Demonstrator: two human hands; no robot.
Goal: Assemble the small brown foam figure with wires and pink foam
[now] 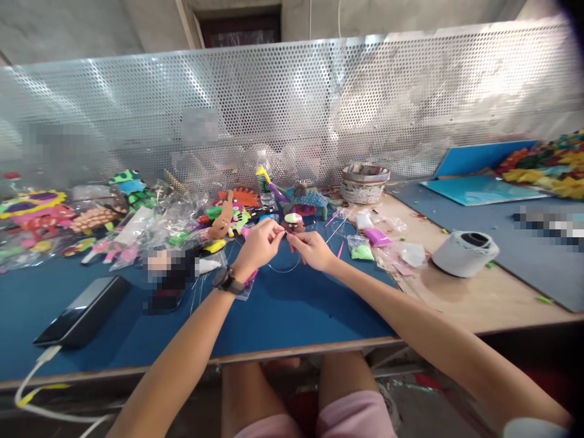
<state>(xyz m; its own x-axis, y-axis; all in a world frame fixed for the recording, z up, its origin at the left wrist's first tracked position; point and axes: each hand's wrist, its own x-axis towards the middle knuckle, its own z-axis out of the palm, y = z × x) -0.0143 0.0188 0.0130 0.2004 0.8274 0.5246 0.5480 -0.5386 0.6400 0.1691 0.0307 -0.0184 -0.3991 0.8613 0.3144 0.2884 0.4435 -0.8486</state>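
My left hand (261, 244), with a dark watch on its wrist, is closed in a pinch near the middle of the blue mat. Right beside it, my right hand (312, 249) is pinched too, and the fingertips of both nearly meet. Something small and dark shows between them, too small to name. Just behind the fingertips stands a brown clay figure (294, 224) with a pale and pink top. A thin wire (283, 271) curves on the mat below the hands. To the right lie bags of green clay (361, 250) and purple clay (378, 236).
Colourful clay animals (232, 210) and plastic wrap crowd the left and back. A power bank with a phone (84, 310) lies front left. Behind are a water bottle (264, 176) and a woven basket (365, 184). A white roll (465, 253) sits at right.
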